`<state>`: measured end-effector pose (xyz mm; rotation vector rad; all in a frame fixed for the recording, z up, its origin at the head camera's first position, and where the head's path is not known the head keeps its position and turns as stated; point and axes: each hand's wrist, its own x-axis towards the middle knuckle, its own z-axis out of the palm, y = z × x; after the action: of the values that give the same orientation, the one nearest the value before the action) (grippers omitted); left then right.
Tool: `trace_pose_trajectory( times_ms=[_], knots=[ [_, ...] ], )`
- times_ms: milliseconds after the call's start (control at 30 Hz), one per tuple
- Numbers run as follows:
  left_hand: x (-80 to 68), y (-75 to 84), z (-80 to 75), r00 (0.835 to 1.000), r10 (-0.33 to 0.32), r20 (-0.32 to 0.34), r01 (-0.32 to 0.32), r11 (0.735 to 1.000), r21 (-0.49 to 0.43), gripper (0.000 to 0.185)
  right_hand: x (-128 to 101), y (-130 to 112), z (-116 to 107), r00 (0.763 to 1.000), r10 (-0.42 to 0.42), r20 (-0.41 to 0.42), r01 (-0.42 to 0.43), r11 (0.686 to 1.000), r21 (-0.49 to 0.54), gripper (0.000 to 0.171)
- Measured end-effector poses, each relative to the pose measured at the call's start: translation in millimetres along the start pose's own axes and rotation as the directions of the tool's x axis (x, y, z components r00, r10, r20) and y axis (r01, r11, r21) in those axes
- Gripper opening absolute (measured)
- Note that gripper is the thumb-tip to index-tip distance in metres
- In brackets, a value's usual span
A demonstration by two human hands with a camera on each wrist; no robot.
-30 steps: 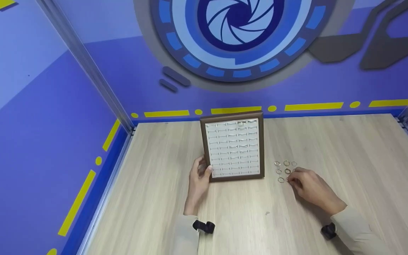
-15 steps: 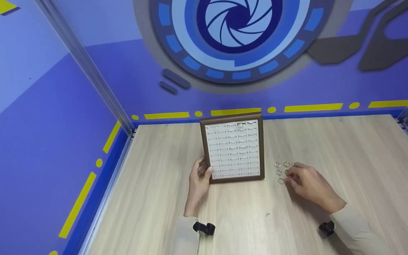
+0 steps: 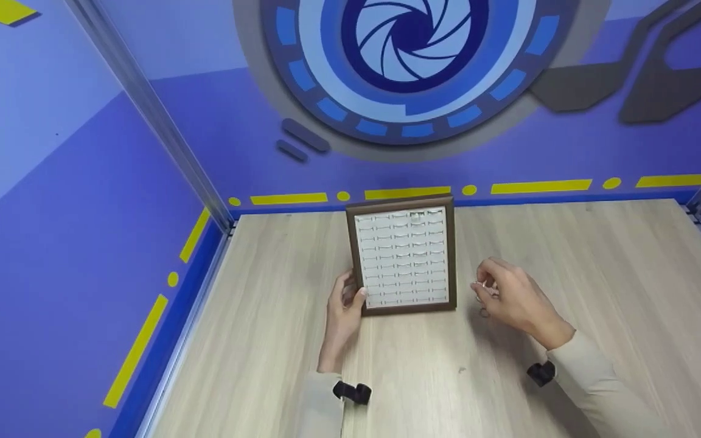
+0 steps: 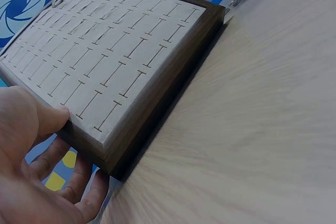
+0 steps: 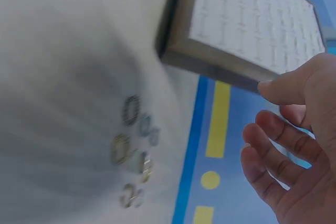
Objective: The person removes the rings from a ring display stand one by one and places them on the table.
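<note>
A ring display board with a brown frame (image 3: 453,267) and a white slotted pad (image 3: 381,267) stands tilted on the table. One ring (image 4: 58,2) sits near its top, and some other slots look filled. My left hand (image 3: 344,316) holds the lower left edge, thumb (image 4: 55,118) at the front and fingers behind. Right of the board my right hand (image 3: 512,301) is raised with thumb and index finger pinched together on a small ring, mostly hidden by the fingers. Below it several loose rings (image 5: 131,109) lie on the table, blurred in the right wrist view.
The wooden tabletop (image 3: 423,377) meets a blue printed wall (image 3: 302,176) behind the board. A second blue wall (image 3: 83,243) and a metal post (image 3: 149,115) rise at the left.
My right hand has lifted from among the loose rings and moved left towards the board, pinching a ring. The left hand and the board stay in place.
</note>
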<state>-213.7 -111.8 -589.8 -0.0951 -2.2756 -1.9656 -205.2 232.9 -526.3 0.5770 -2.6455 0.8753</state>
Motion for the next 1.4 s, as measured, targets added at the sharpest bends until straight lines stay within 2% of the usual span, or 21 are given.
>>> trace_pose_trajectory(
  times_ms=[200, 467, 633, 733, 1267, 1400],
  knots=[
    [0.9, -1.1, 0.2, 1.000, -0.004, 0.006, 0.004, 1.000, 0.010, 0.047, 17, -15, 0, 0.999, -0.022, -0.030, 0.022, 1.000, 0.014, 0.023],
    [2.0, -2.9, 2.2, 1.000, 0.020, 0.017, -0.021, 0.999, 0.031, 0.046, 41, -29, 2, 0.989, -0.109, -0.095, 0.114, 0.992, 0.051, 0.019],
    [1.5, -3.2, 3.3, 0.999, 0.038, 0.014, -0.039, 0.999, 0.038, 0.046, 54, -37, -2, 0.985, -0.113, -0.131, 0.126, 0.987, 0.102, 0.019],
    [1.6, -0.9, 3.4, 0.999, 0.028, 0.014, -0.029, 0.999, 0.038, 0.046, 63, -41, -5, 0.982, -0.117, -0.151, 0.137, 0.982, 0.128, 0.017],
    [1.8, 1.1, 1.4, 1.000, -0.004, 0.012, 0.004, 1.000, 0.023, 0.046, 99, -60, -7, 0.963, -0.200, -0.180, 0.222, 0.968, 0.115, 0.017],
    [1.1, 0.6, 0.4, 1.000, -0.004, 0.007, 0.004, 1.000, 0.015, 0.046, 108, -64, -3, 0.950, -0.228, -0.214, 0.255, 0.961, 0.107, 0.018]
  ],
)
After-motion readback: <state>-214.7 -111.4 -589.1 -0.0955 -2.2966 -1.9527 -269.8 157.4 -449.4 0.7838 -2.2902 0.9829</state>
